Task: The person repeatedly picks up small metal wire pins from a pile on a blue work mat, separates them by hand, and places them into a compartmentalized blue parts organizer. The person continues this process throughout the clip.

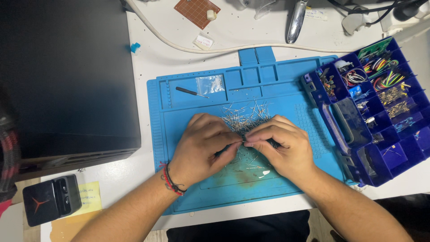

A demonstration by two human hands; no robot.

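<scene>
- Head view: left hand [204,145] and right hand [280,145] meet fingertip to fingertip mid blue mat [188,192].
- Both pinch what looks like one thin wire lead [243,142].
- Lead pile [246,117] at 12 o'clock of hands, touching them.
- Blue parts box [380,107] at 3 o'clock.

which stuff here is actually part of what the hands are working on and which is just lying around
In hand:
- left hand and right hand, fingertips meeting over the pile
- pile of thin wire-legged components
- blue work mat

Lying about:
- blue compartment box of parts
- small screwdriver
- clear plastic bag
- brown perforated board
- black case
</scene>
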